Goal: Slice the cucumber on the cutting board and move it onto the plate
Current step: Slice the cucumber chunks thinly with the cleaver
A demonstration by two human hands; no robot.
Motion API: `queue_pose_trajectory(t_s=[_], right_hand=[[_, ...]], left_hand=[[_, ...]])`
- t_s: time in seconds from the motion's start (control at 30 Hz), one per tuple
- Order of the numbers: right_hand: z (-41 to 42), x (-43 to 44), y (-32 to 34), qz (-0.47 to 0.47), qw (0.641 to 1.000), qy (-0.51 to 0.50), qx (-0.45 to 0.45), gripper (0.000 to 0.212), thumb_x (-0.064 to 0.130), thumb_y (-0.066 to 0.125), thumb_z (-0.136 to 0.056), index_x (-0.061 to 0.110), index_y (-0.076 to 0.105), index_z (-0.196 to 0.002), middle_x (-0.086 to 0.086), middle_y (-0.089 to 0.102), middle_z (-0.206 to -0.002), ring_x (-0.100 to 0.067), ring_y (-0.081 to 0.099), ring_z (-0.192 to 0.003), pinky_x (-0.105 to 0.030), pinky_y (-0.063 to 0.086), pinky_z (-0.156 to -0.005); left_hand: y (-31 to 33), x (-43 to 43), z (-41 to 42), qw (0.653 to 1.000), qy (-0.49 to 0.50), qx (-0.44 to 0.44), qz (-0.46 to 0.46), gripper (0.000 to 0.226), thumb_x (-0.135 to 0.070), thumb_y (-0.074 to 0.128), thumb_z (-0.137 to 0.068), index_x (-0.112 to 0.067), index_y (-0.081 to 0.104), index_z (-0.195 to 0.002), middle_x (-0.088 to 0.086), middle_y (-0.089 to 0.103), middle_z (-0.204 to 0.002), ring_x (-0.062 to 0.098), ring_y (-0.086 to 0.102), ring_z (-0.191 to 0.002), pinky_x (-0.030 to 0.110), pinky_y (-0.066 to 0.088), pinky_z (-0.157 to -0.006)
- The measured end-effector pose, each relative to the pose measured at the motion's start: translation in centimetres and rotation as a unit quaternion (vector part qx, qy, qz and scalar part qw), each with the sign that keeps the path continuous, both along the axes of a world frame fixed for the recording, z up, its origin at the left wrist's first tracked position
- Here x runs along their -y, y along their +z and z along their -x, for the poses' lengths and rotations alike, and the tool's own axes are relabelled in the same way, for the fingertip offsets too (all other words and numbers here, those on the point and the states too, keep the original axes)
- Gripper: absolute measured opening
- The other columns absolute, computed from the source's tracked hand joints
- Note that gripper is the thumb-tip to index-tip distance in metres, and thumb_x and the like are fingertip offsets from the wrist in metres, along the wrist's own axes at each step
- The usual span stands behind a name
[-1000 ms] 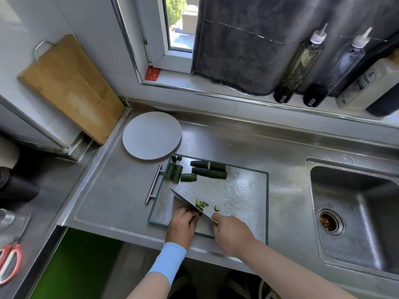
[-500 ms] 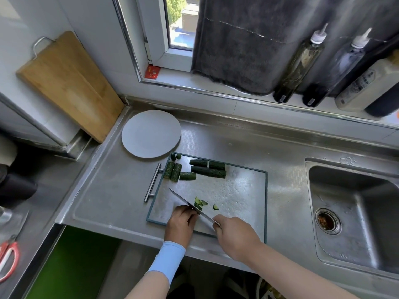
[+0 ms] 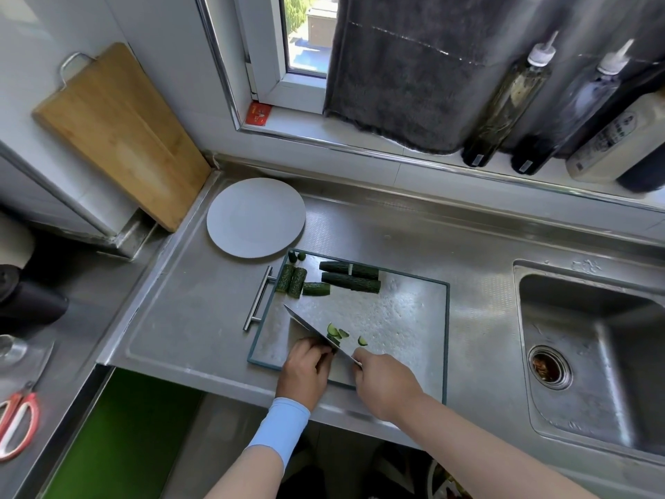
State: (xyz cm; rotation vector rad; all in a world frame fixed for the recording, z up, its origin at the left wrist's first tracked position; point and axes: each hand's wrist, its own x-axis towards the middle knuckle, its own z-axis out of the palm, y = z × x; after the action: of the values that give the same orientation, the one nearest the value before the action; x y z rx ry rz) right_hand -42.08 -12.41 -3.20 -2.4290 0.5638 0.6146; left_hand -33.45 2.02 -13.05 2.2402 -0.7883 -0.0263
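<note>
Brushed-steel counter [image 3: 180, 318] underneath. On it, rectangular metal cutting board with dark rim [image 3: 396, 318], just beside round grey plate [image 3: 255, 217]. Right hand [image 3: 387, 385] wrapped round handle of broad steel knife [image 3: 309, 327], blade slanting over board's near-left part. Left hand [image 3: 306, 369] knuckled against blade, fingers curled; whatever lies beneath hidden, so cannot tell. Dark green cucumber chunks [image 3: 351, 282] along board's far edge; thin slices [image 3: 336, 333] just right of blade.

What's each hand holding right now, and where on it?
Right hand grips the knife at its handle end, hidden in the fist. Left hand curls beside it; what it holds, if anything, is hidden.
</note>
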Motion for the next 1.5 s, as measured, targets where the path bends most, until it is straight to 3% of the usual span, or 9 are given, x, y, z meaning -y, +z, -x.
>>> queue_pose_trajectory(t_s=[0.17,0.37,0.9,1.1,1.37,1.5], right_hand=[[0.0,0.1,0.2,-0.003,1.0,0.005,0.002,0.014,0.027,0.035,-0.103,0.025,0.046,-0.094,-0.005,0.06,-0.083,-0.025,0.052,-0.07,-0.035,0.039,-0.061],[0.8,0.1,0.5,-0.006,1.0,-0.003,0.009,0.022,0.029,0.035,-0.102,0.026,0.057,-0.103,0.0,0.065,-0.087,-0.023,0.058,-0.08,-0.037,0.049,-0.073],[1.8,-0.2,0.7,0.0,1.0,-0.004,0.011,0.021,0.029,0.034,-0.105,0.025,0.054,-0.102,-0.001,0.063,-0.084,-0.021,0.054,-0.073,-0.037,0.046,-0.069],[0.5,-0.6,0.2,0.0,1.0,-0.019,-0.007,0.016,0.023,0.035,-0.101,0.025,0.045,-0.089,-0.002,0.056,-0.077,-0.024,0.05,-0.069,-0.033,0.034,-0.057],[0.4,-0.4,0.6,-0.013,1.0,-0.018,-0.003,0.019,0.026,0.035,-0.102,0.024,0.05,-0.089,-0.001,0.061,-0.08,-0.023,0.054,-0.072,-0.037,0.045,-0.067],[0.9,-0.4,0.9,-0.012,1.0,-0.01,0.011,0.019,0.029,0.035,-0.104,0.029,0.048,-0.089,0.002,0.059,-0.078,-0.02,0.052,-0.07,-0.036,0.043,-0.065]], left_hand=[[0.1,0.2,0.2,1.0,0.017,-0.008,-0.003,0.019,0.001,0.078,-0.073,-0.011,0.073,-0.087,0.004,0.062,-0.089,0.016,0.055,-0.088,0.015,0.042,-0.079],[0.4,0.2,0.1,1.0,0.025,-0.01,0.006,0.018,0.001,0.079,-0.072,-0.01,0.072,-0.085,0.004,0.063,-0.086,0.015,0.053,-0.085,0.014,0.04,-0.081],[0.3,0.3,0.1,0.999,0.044,-0.03,0.008,0.017,-0.001,0.079,-0.073,-0.013,0.072,-0.084,0.001,0.064,-0.087,0.014,0.057,-0.084,0.013,0.041,-0.082],[0.0,0.3,0.1,0.999,0.039,-0.026,0.002,0.02,0.003,0.079,-0.07,-0.011,0.072,-0.081,0.002,0.062,-0.083,0.017,0.058,-0.08,0.02,0.046,-0.074],[0.2,0.5,0.2,0.998,0.051,-0.031,0.011,0.019,0.004,0.079,-0.07,-0.01,0.071,-0.08,0.003,0.06,-0.081,0.014,0.053,-0.08,0.016,0.041,-0.074],[0.0,0.4,0.1,0.998,0.056,-0.028,0.011,0.018,0.0,0.08,-0.071,-0.01,0.072,-0.083,0.004,0.062,-0.082,0.016,0.055,-0.081,0.016,0.042,-0.078]])
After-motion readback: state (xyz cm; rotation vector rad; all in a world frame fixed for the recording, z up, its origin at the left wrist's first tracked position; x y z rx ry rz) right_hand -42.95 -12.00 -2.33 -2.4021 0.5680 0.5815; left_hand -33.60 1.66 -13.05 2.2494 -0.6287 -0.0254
